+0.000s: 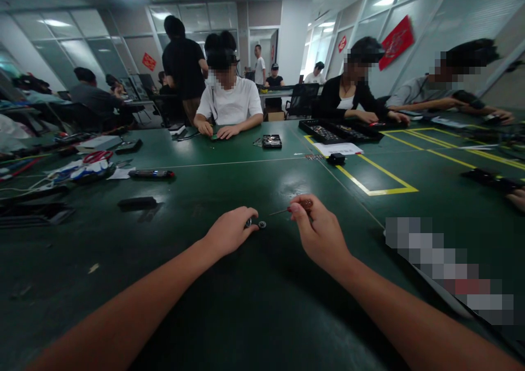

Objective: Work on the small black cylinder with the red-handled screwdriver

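My right hand [322, 234] is closed round the handle of a screwdriver [303, 204], whose thin shaft points left over the green table. Curled close to the tabletop, my left hand [232, 230] has its thumb and fingers around a small round metal part [248, 222], mostly hidden by the fingers. A small silver disc [262, 225] lies on the table just right of the left fingertips, below the screwdriver's tip. A gap separates the shaft from the disc.
The green table [229, 185] carries a black screwdriver-like tool [151, 174], a black block [138, 202] and tangled cables [96, 163] at left. Farther off are an open device [272, 141], parts trays [340, 131] and a small black box [336, 159]. Several people sit opposite.
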{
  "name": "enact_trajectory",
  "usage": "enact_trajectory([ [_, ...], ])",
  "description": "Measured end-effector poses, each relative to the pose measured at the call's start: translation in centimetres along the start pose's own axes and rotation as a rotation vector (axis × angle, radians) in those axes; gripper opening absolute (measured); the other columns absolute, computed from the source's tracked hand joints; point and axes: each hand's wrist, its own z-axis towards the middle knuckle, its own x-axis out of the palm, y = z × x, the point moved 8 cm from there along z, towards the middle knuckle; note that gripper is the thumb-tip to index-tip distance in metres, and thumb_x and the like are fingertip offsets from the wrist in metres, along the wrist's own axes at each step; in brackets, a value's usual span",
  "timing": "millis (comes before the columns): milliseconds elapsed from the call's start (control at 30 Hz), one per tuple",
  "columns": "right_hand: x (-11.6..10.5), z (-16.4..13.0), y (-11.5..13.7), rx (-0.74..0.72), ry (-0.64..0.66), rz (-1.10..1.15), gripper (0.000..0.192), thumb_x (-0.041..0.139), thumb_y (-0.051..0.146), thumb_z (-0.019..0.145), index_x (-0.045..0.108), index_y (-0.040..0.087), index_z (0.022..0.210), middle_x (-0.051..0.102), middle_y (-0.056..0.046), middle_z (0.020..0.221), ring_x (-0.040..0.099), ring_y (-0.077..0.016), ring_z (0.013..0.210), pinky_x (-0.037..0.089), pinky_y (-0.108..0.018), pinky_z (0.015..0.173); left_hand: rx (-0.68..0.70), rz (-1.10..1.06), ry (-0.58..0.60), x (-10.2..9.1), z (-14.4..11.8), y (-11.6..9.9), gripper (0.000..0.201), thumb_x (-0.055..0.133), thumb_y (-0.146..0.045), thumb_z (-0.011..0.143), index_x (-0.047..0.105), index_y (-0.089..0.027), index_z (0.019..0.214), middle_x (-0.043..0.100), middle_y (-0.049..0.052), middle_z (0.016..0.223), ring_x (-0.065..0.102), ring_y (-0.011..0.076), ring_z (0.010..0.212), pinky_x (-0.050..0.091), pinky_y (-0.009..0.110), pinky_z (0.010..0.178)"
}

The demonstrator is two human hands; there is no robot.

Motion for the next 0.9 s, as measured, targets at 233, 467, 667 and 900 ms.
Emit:
enact_trajectory([
  [233, 0.0, 0.1, 0.0, -0.006, 0.004, 0.001, 0.018, 0.047, 0.035, 0.101, 0.060, 0.022, 0.100, 0.070, -0.004, 0.080, 0.068, -0.0202, 0.072, 0.048, -0.032, 0.068, 0.041, 0.101, 0.086, 0.3, 1.8, -1.1, 0.034, 0.069, -0.047, 0.087, 0.072, -0.024, 0.112, 0.072, 0.008, 0.102, 0.067, 0.0280, 0.091, 0.047, 0.033, 0.069],
  [467, 0.4, 0.0, -0.1, 0.000, 0.046, 0.000, 0.018, 0.047, 0.036, 0.102, 0.060, 0.022, 0.101, 0.070, -0.003, 0.080, 0.069, -0.0208, 0.074, 0.049, -0.032, 0.067, 0.021, 0.135, 0.156, 0.0, 1.9, -0.5, 0.016, 0.069, -0.033, 0.084, 0.073, -0.024, 0.096, 0.073, 0.005, 0.089, 0.066, 0.0218, 0.077, 0.039, 0.027, 0.059],
  [667, 0.5, 0.0, -0.1, 0.006, 0.056, 0.019, 0.019, 0.047, 0.036, 0.102, 0.060, 0.022, 0.102, 0.070, -0.003, 0.079, 0.069, -0.0209, 0.074, 0.049, -0.031, 0.066, -0.152, -0.079, 0.037, -3.6, 0.6, 3.5, 0.019, 0.061, -0.028, 0.082, 0.069, -0.020, 0.097, 0.071, 0.005, 0.095, 0.064, 0.0211, 0.083, 0.045, 0.030, 0.070],
  [900, 0.7, -0.1, -0.2, 0.001, 0.069, 0.018, 0.020, 0.046, 0.037, 0.102, 0.060, 0.022, 0.101, 0.070, -0.003, 0.079, 0.069, -0.0212, 0.074, 0.049, -0.032, 0.067, -0.638, -0.717, -0.274, -11.2, -5.5, 13.8, 0.030, 0.059, -0.038, 0.090, 0.068, -0.016, 0.108, 0.059, -0.002, 0.076, 0.050, 0.0091, 0.063, 0.035, 0.019, 0.054],
])
